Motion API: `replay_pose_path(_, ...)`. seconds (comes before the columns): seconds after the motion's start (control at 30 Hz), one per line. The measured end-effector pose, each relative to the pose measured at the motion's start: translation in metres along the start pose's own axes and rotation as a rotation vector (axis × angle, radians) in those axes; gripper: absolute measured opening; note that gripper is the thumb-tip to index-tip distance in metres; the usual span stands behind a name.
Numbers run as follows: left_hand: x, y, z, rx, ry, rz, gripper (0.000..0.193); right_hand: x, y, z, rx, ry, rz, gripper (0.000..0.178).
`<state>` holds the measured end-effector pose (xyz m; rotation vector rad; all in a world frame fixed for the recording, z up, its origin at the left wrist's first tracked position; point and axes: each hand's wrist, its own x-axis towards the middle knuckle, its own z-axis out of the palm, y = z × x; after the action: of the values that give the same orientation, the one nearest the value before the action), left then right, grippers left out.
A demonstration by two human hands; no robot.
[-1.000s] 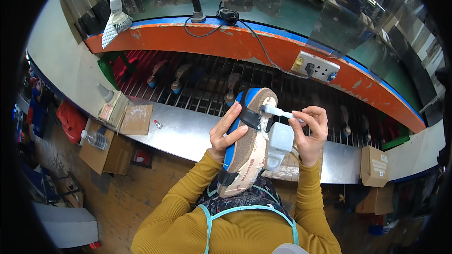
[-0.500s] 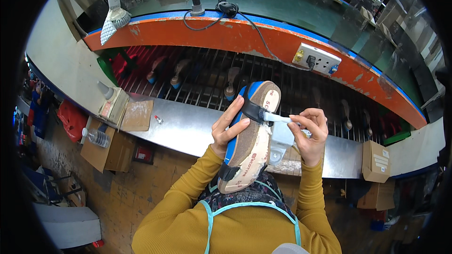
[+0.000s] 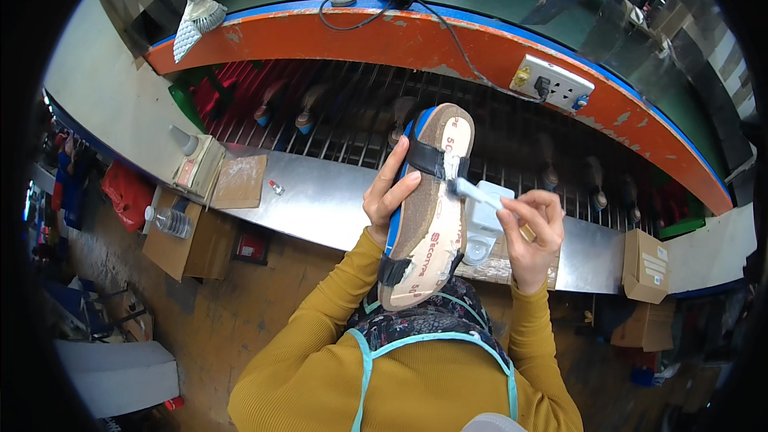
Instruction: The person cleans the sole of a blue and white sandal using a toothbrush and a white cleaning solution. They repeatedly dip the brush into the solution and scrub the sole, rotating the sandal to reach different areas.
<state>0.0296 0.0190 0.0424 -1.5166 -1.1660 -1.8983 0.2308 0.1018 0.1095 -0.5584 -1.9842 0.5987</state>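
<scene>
My left hand (image 3: 390,194) is closed round the left side of a half-made sandal (image 3: 418,220), held sole up and tilted lengthwise before me. Its brown sole has a cream middle strip with red print, black straps folded over the edges, and a blue last showing along the left side. Between my right thumb and fingers I pinch a small white-handled brush (image 3: 482,196). The brush tip touches the sole just below the upper strap, where a wet-looking white smear lies. My right hand (image 3: 534,238) is right of the sole, beside a white plastic pot (image 3: 486,216).
Beyond a metal ledge (image 3: 316,200) runs a rod conveyor (image 3: 352,124) carrying several shoe parts, under an orange beam (image 3: 320,36) with a socket strip (image 3: 552,82). Cardboard boxes (image 3: 646,266) flank the ledge; a brush-shaped white lamp (image 3: 198,18) hangs at upper left.
The brush has moved from the upper strap's end to just below it, and its handle slants more steeply. White smear now shows on the strap's end. My view has shifted slightly.
</scene>
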Motion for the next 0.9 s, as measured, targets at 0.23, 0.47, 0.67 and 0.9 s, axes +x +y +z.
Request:
replay_pose_path(0.23,-0.004,-0.008,-0.010,0.119,0.005,0.042,0.050,-0.023,-0.015,0.005,0.209,-0.069,0.162,0.017)
replay_pose_path(0.47,0.000,-0.005,-0.008,0.169,0.018,0.064,0.047,-0.010,-0.014,0.016,-0.006,0.035,0.029,0.020)
replay_pose_path(0.67,-0.002,-0.010,-0.016,0.228,-0.038,0.078,0.042,0.000,-0.016,0.019,-0.250,0.110,-0.182,0.020)
replay_pose_path(0.9,0.008,-0.011,-0.014,0.223,-0.051,0.096,0.040,0.006,-0.006,0.027,-0.207,0.228,-0.214,0.026)
